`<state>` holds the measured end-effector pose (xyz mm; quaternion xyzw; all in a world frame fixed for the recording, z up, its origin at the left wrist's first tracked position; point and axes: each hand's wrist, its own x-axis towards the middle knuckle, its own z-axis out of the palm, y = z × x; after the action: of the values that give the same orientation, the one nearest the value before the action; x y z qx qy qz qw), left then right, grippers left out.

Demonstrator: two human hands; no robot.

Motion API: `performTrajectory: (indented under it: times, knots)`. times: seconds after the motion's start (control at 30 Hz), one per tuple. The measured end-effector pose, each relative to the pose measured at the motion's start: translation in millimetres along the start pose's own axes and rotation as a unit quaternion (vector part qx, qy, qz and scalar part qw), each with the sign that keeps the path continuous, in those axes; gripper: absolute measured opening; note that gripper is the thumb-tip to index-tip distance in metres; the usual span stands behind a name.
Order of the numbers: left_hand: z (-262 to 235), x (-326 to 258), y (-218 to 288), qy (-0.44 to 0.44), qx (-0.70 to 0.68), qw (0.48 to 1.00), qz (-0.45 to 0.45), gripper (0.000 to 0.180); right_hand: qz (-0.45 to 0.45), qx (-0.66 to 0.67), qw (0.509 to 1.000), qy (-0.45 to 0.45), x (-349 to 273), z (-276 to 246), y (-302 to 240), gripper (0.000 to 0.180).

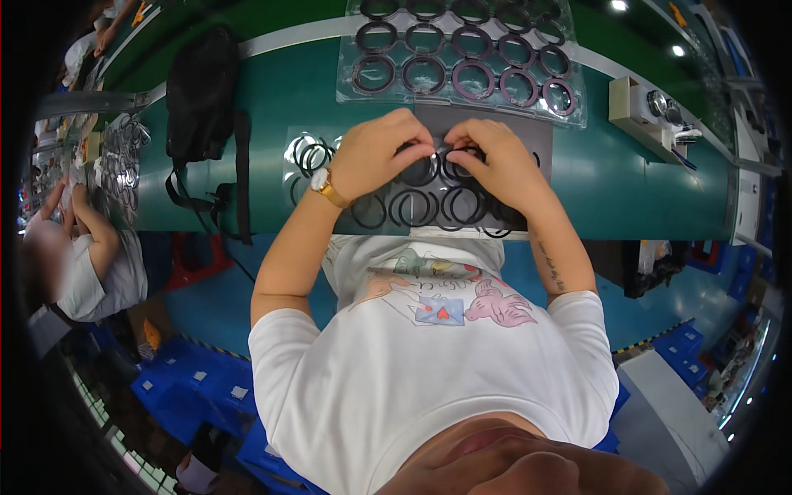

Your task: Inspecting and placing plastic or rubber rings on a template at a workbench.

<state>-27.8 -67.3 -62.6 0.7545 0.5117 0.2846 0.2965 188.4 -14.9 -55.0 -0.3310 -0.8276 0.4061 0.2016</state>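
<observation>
My left hand, with a gold watch on its wrist, is closed in a pinch at a thin black ring. Opposite it, my right hand pinches at another black ring; its fingertips partly hide that ring. The two hands are apart by a small gap. Beneath them lies a dark grey sheet. Several loose black rings lie in loose rows on it, close to the table's near edge. More black rings lie left of my left wrist on a clear sheet.
Behind my hands sits a clear plastic tray of dark round rings. A black bag with straps lies at left on the green table. At right stands a small box with round metal parts. Another person works far left.
</observation>
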Motion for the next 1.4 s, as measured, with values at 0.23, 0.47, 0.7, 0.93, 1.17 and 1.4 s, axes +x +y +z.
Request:
performTrajectory:
  times: [0.23,0.47,0.7,0.93,1.17,1.4]
  knots:
    - [-13.5,23.7,6.0,-0.05,-0.103,0.992,-0.048,0.015,0.041,0.046,0.998,0.013,4.1,-21.1,-6.4,0.022]
    - [-1.2,37.0,-5.6,-0.15,-0.249,0.948,-0.13,0.021,-0.162,-0.157,0.972,0.06,-1.8,-6.2,4.9,0.02]
    - [1.6,34.3,-13.3,-0.187,-0.393,0.883,-0.175,0.019,-0.289,-0.306,0.899,0.124,-4.3,-1.6,3.6,0.023]
    - [2.0,38.6,-13.9,-0.224,-0.381,0.879,-0.179,0.02,-0.276,-0.345,0.894,0.078,-4.1,-0.3,2.1,0.022]
    - [-5.3,39.7,-11.2,-0.24,-0.368,0.873,-0.209,0.02,-0.316,-0.281,0.9,0.108,-0.6,-6.3,9.2,0.02]
    - [-2.7,43.4,-18.7,-0.272,-0.407,0.844,-0.218,0.023,-0.338,-0.329,0.872,0.13,0.7,-7.1,4.7,0.019]
